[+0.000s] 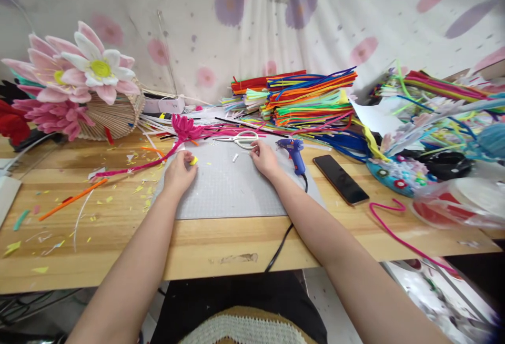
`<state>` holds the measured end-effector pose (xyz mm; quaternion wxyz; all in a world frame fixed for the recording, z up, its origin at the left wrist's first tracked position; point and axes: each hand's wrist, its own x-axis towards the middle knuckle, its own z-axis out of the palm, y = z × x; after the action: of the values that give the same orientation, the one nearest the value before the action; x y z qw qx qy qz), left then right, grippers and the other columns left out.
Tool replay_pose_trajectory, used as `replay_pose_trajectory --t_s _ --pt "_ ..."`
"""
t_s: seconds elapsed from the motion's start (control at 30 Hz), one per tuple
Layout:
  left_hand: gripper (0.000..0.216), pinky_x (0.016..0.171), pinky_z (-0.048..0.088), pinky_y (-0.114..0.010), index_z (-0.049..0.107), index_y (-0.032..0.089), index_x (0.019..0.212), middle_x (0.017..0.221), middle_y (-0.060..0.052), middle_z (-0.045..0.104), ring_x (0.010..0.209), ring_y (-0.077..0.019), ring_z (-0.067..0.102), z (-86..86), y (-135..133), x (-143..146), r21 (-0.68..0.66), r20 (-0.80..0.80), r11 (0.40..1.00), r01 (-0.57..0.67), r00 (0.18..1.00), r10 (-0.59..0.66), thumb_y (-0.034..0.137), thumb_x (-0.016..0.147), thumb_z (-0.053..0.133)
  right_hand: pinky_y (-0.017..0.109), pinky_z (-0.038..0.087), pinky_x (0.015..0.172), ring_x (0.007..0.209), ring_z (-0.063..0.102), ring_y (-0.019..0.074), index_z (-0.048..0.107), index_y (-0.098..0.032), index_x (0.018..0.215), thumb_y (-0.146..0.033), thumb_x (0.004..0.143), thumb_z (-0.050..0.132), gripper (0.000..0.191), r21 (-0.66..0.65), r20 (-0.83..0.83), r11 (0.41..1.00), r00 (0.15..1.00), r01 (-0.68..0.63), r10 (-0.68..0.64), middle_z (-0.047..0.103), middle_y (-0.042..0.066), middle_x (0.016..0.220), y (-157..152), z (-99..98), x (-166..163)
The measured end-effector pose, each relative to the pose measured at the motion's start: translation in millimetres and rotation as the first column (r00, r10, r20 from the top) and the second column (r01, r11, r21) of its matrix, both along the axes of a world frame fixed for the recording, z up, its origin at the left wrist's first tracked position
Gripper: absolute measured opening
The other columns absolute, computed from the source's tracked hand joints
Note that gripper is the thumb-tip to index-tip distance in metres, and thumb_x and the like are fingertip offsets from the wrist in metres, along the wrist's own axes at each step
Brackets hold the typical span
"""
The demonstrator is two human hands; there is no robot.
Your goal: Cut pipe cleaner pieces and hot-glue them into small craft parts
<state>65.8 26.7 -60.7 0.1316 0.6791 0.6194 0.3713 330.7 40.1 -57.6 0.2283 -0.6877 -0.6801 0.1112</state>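
Note:
My left hand is closed in a pinch on a small yellow piece above the left part of the grey cutting mat. My right hand has its fingers closed at the looped handles of white-handled scissors, which lie at the mat's far edge with the blades to the left. Just beyond my left hand stands a magenta pipe-cleaner flower, its long fuzzy stem running down to the left. A tiny white scrap rests on the mat between my hands.
A blue glue gun lies right of my right hand, its cord under my forearm. Beside it is a black phone. Bundled pipe cleaners are piled behind. At left stand fuzzy flowers; an orange pipe cleaner lies among scraps.

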Motion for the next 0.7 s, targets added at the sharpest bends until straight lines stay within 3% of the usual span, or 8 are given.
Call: replay_pose_trajectory --t_s 0.1,0.23,0.37,0.57,0.7 --pt "0.036 0.085 0.044 -0.034 0.048 0.021 0.099 0.096 -0.005 0.065 0.093 -0.0191 0.060 -1.9 2 1 0.018 0.019 1.000 0.021 1.000 -0.021 0.018 0.065 0.058 0.026 0.040 0.079 0.096 0.054 0.0151 0.043 -0.025 0.110 -0.022 0.083 0.037 0.028 0.045 -0.050 0.999 0.999 0.004 -0.002 0.062 0.004 0.104 2 2.6 -4" --pt "0.037 0.085 0.044 -0.032 0.048 0.021 0.101 0.098 -0.005 0.064 0.092 -0.0176 0.061 -2.1 2 2 0.037 0.065 0.999 0.034 0.997 -0.036 0.016 0.065 0.056 0.026 0.040 0.077 0.090 0.055 0.0145 0.046 -0.023 0.106 -0.020 0.079 0.041 0.027 0.108 -0.089 0.985 0.985 -0.136 0.145 0.064 0.002 0.096 13 7.1 -16" --pt "0.028 0.083 0.043 -0.031 0.050 0.021 0.094 0.098 -0.005 0.064 0.094 -0.0178 0.060 2.2 0 1 0.105 0.106 0.994 -0.015 0.994 0.004 0.017 0.066 0.055 0.026 0.040 0.073 0.085 0.056 0.0152 0.050 -0.022 0.104 -0.016 0.074 0.047 0.031 0.091 -0.054 0.963 0.965 -0.252 0.258 0.066 0.001 0.091 32 9.9 -33" --pt "0.019 0.070 0.044 -0.026 0.050 0.021 0.092 0.084 -0.002 0.063 0.081 -0.0150 0.060 6.4 -3 -3 0.152 0.268 0.979 -0.138 0.959 0.093 0.019 0.072 0.051 0.026 0.041 0.074 0.089 0.058 0.0159 0.054 -0.022 0.100 -0.015 0.075 0.048 0.026 -0.015 -0.039 0.973 0.973 -0.230 0.229 0.067 0.001 0.092 44 14.9 -44" --pt "0.014 0.071 0.042 -0.026 0.050 0.021 0.087 0.081 -0.002 0.059 0.079 -0.0146 0.057 6.9 -1 -5 0.149 0.289 0.973 -0.178 0.949 0.129 0.019 0.073 0.050 0.025 0.041 0.076 0.088 0.059 0.0135 0.055 -0.020 0.100 -0.017 0.078 0.048 0.023 0.038 -0.095 0.976 0.972 -0.212 0.215 0.067 0.002 0.095 34 20.3 -32"
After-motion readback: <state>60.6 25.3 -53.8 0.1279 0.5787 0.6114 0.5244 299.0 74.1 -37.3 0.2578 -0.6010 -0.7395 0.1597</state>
